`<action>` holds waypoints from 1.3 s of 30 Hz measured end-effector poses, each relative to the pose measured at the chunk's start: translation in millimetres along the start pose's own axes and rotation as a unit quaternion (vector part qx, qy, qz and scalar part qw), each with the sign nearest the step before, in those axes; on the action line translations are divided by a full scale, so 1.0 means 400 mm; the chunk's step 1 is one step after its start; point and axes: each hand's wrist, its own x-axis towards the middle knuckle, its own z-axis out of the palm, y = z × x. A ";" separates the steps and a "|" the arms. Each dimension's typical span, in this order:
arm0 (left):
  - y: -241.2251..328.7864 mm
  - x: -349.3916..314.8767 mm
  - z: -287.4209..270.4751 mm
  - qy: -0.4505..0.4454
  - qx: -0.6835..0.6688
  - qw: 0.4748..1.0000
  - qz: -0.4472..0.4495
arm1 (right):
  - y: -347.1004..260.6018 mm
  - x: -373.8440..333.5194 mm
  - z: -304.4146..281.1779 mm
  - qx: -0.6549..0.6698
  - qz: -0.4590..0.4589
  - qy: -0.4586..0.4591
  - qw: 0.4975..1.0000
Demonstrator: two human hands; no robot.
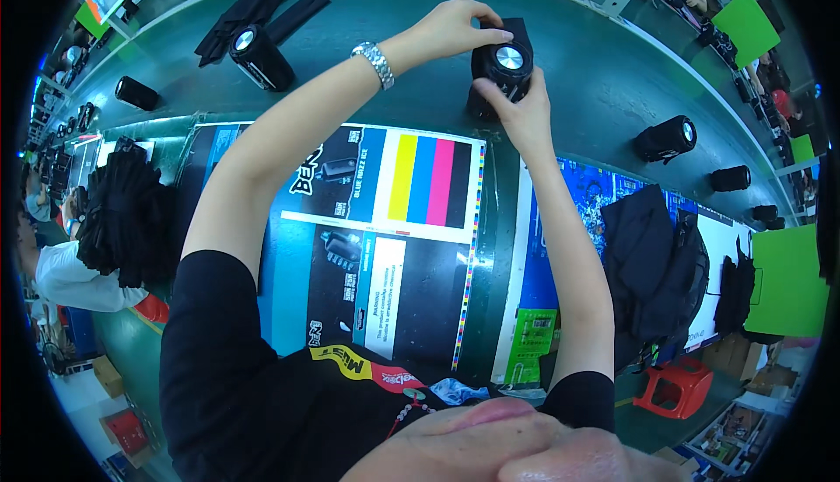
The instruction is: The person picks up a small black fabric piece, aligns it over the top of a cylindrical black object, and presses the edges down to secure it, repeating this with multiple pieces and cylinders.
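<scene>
Black cylinder, silver end up, is located between both hands over the green desk. Left hand has its grip closed on the far edge; right hand clasps the near side (base contact indeterminable).

Your black cylinder sits at the upper middle of the frame, over the green surface, with your hands at its sides. Its round end, with a shiny silver disc, faces up toward you. A flat black flap shows just behind it.
</scene>
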 end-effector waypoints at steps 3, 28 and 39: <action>0.030 0.039 0.011 -0.109 -0.082 0.986 -0.098 | 0.054 0.011 -0.034 0.053 0.031 0.021 0.998; 0.144 0.019 0.083 0.147 -0.339 0.928 -0.048 | 0.091 0.105 -0.135 0.313 0.091 0.123 0.937; 0.120 -0.138 0.179 0.069 -0.332 0.940 0.033 | 0.099 0.012 -0.173 0.028 -0.122 0.130 0.983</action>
